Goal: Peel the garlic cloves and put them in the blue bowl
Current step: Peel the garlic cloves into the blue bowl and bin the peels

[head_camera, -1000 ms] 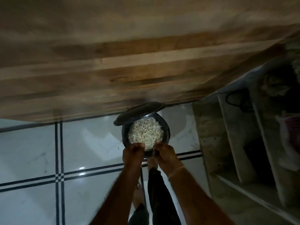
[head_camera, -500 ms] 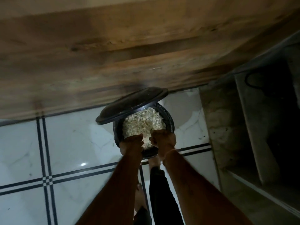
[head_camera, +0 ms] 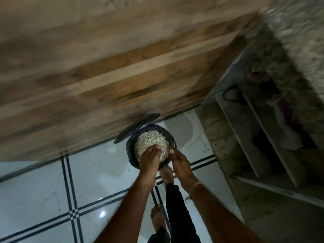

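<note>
Person stands over a black bin [head_camera: 172, 137] on the tiled floor [head_camera: 43, 190]. Lid [head_camera: 136, 128] is tipped up toward the wooden panel [head_camera: 122, 76]. A bare foot [head_camera: 167, 174] sits at the bin's near base, probably on a pedal. That would explain the lid being up with both hands free.

Bin is heaped with pale garlic peels [head_camera: 149, 142]. Left hand [head_camera: 149, 157] is over the heap, fingers straight and close together, tips touching the peels. Reads as brushing off or pressing down waste, not gripping. Right hand [head_camera: 179, 161] hangs at the bin's right rim, thumb out toward the heap. Its fingers are hidden, so can't tell if it holds anything.

Garlic cloves and blue bowl: neither in view. Only peel waste lies under the hands. Judgement: skin disposal step, peeled cloves elsewhere. Shelves [head_camera: 254, 137] to the right. Frame is dim and blurred.
</note>
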Demonstrator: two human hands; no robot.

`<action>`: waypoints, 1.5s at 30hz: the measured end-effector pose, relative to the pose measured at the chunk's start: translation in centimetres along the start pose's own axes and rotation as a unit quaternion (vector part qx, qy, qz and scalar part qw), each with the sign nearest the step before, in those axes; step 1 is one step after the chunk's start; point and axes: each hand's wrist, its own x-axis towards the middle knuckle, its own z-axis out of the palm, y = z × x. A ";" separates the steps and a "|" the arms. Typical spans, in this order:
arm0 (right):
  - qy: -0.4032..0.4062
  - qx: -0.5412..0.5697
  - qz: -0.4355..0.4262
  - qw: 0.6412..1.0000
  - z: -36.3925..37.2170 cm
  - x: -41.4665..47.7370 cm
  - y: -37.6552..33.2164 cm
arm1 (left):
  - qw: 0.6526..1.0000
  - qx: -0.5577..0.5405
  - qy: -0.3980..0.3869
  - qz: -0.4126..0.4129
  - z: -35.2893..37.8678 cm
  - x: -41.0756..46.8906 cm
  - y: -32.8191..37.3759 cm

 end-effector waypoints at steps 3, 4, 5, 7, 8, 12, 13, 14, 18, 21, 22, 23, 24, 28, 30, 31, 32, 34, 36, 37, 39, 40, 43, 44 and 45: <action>0.058 0.001 -0.079 0.995 -3.7 -8.3 -1.7 | 0.987 0.112 -0.058 0.103 0.5 -8.0 1.3; 0.079 -0.005 -0.099 0.992 -5.2 -11.0 -1.8 | 0.977 0.144 -0.073 0.136 0.9 -10.9 1.7; 0.098 -0.015 -0.118 0.988 -6.6 -13.8 -1.6 | 0.966 0.175 -0.082 0.169 1.4 -13.6 2.0; 0.146 -0.043 -0.159 0.975 -9.6 -18.8 -0.8 | 0.942 0.216 -0.105 0.234 2.8 -18.8 2.2; 0.167 -0.050 -0.180 0.968 -11.3 -21.3 -0.4 | 0.926 0.236 -0.118 0.268 3.7 -21.2 1.9; 0.260 -0.049 -0.219 0.939 -18.2 -30.0 1.8 | 0.852 0.321 -0.163 0.380 8.3 -29.9 0.9; 0.288 -0.053 -0.225 0.929 -20.2 -31.6 2.5 | 0.839 0.328 -0.178 0.396 9.6 -31.7 0.7; 0.312 -0.055 -0.228 0.921 -22.1 -33.0 3.3 | 0.826 0.329 -0.193 0.414 11.1 -33.4 0.4; 0.385 -0.066 -0.226 0.892 -30.8 -37.3 6.5 | 0.779 0.348 -0.231 0.468 19.3 -39.3 -0.7; 0.420 -0.074 -0.220 0.877 -37.4 -40.2 8.9 | 0.766 0.336 -0.267 0.479 26.1 -43.4 -1.9; 0.434 -0.073 -0.215 0.872 -39.5 -40.8 9.7 | 0.762 0.336 -0.282 0.476 28.4 -44.5 -2.4; 0.447 -0.071 -0.208 0.867 -41.4 -41.5 10.6 | 0.757 0.341 -0.296 0.473 30.6 -45.5 -3.0; 0.456 -0.064 -0.202 0.864 -43.0 -41.9 11.4 | 0.750 0.346 -0.307 0.472 32.4 -46.4 -3.5; 0.488 -0.039 -0.164 0.857 -48.6 -43.1 14.2 | 0.729 0.362 -0.341 0.471 38.6 -49.2 -5.3; 0.493 -0.039 -0.141 0.858 -50.9 -43.2 15.2 | 0.715 0.385 -0.348 0.468 41.0 -49.7 -5.7; 0.497 -0.043 -0.129 0.857 -52.0 -43.0 15.6 | 0.705 0.401 -0.347 0.472 42.3 -49.6 -5.7; 0.503 -0.048 -0.116 0.855 -53.3 -42.6 15.9 | 0.693 0.412 -0.347 0.480 43.7 -49.4 -5.7; 0.517 -0.070 -0.074 0.850 -55.7 -41.7 16.5 | 0.665 0.431 -0.348 0.501 46.6 -48.8 -5.4; 0.523 -0.123 -0.011 0.843 -58.0 -41.0 16.4 | 0.623 0.457 -0.357 0.525 49.6 -48.2 -5.1; 0.520 -0.148 0.021 0.841 -59.1 -40.8 16.2 | 0.599 0.472 -0.364 0.535 51.0 -47.8 -5.2; 0.511 -0.169 0.072 0.840 -60.9 -40.6 15.9 | 0.562 0.491 -0.380 0.547 53.4 -47.1 -5.6; 0.507 -0.175 0.090 0.839 -61.6 -40.5 15.8 | 0.553 0.492 -0.387 0.549 54.1 -46.8 -5.8; 0.490 -0.189 0.124 0.841 -62.5 -40.0 15.8 | 0.542 0.493 -0.397 0.553 55.4 -45.8 -6.5; 0.493 -0.187 0.126 0.840 -62.5 -39.8 16.0 | 0.543 0.489 -0.403 0.550 55.5 -45.7 -6.5; 0.499 -0.183 0.125 0.838 -62.5 -39.7 16.3 | 0.546 0.482 -0.413 0.546 55.5 -45.6 -6.6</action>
